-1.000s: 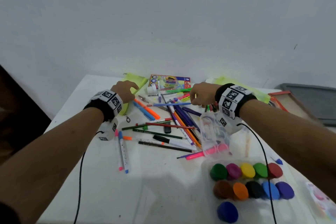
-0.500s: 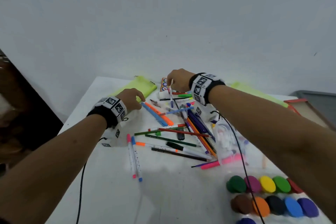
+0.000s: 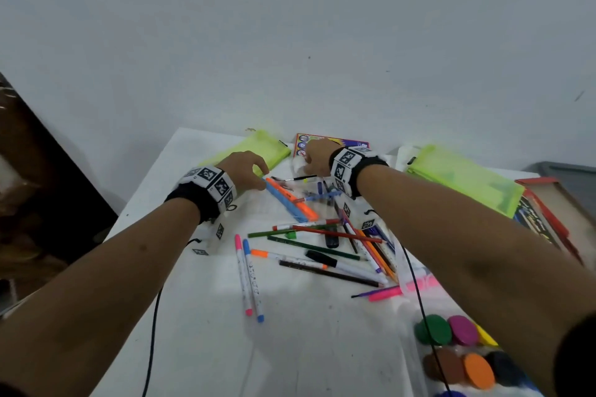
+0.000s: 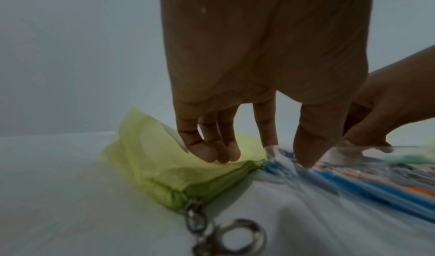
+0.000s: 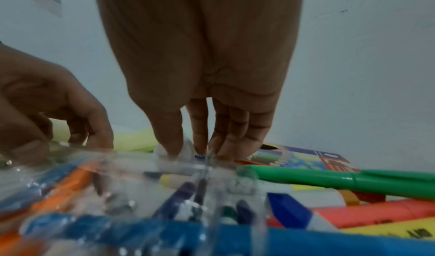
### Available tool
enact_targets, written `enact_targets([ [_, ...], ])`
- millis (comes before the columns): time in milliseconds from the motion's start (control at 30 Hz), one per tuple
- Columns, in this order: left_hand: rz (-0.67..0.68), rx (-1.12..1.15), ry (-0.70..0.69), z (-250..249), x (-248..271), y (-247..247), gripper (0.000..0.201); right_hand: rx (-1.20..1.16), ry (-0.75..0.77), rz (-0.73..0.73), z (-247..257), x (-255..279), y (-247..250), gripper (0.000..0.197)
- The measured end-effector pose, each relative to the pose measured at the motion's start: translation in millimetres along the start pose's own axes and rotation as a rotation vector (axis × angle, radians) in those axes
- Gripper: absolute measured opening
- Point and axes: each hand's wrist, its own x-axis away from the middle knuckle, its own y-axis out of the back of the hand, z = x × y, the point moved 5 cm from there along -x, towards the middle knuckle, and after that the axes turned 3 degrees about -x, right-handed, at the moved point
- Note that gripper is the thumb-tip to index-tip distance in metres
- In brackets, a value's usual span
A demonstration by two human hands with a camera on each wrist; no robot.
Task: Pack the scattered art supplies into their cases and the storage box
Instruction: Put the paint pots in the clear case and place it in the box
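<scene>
At the far end of the white table [image 3: 193, 316], both hands are down on a clear plastic sleeve [image 5: 132, 167] that lies over part of the marker pile. The left hand [image 3: 242, 171] has its thumb and forefinger closed on the sleeve's left corner, right beside the end of a lime-green pouch [image 4: 169, 167]; its other three fingers [image 4: 212, 150] hang loosely curled above the pouch fabric. The right hand [image 3: 317, 158] has its fingers [image 5: 169, 139] bunched downward, pinching the sleeve's far edge near a white, blurred object I cannot identify. With a grip at two points, the likely purpose is to lift or spread the limp plastic so it opens as a case; held at one corner only, it would probably sag and fold.

Blue and orange markers [image 3: 290, 203] lie side by side just under the sleeve; whether they are inside it I cannot tell. Further pens and pencils [image 3: 322, 251] are scattered loose at the table's middle, with a pink and a blue pen [image 3: 250, 277] lying apart on the near left. Round paint pots [image 3: 451, 348] sit at the near right, a second green pouch [image 3: 464, 180] at the far right, and a printed pencil box [image 5: 306, 159] lies behind the right hand. Packing looks barely begun.
</scene>
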Motion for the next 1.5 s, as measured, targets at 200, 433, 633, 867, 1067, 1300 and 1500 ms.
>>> enact_targets([
  [200, -0.037, -0.003, -0.007, -4, -4, -4, 0.018, -0.039, 0.100, 0.031, 9, 5, -5, 0.042],
  [433, -0.051, -0.005, 0.009, 0, -8, -6, 0.012, -0.043, 0.115, 0.003, 14, 9, -3, 0.040],
  [633, -0.056, 0.028, 0.015, 0, -8, -7, 0.014, -0.023, 0.084, -0.034, 13, 9, 1, 0.029],
  [867, -0.050, 0.068, -0.001, -7, -5, -7, 0.017, -0.011, 0.102, -0.023, 13, 11, -7, 0.026],
  [1067, -0.115, 0.142, -0.110, -34, -5, 6, 0.040, -0.185, 0.037, -0.237, -9, 33, 25, 0.021],
  [1300, -0.223, 0.170, -0.308, -104, 0, 14, 0.011, -0.249, 0.055, -0.248, -57, 102, 49, 0.027],
  [1500, -0.149, 0.167, -0.456, -175, 14, -3, 0.013, -0.308, -0.019, -0.253, -108, 200, 50, 0.029],
])
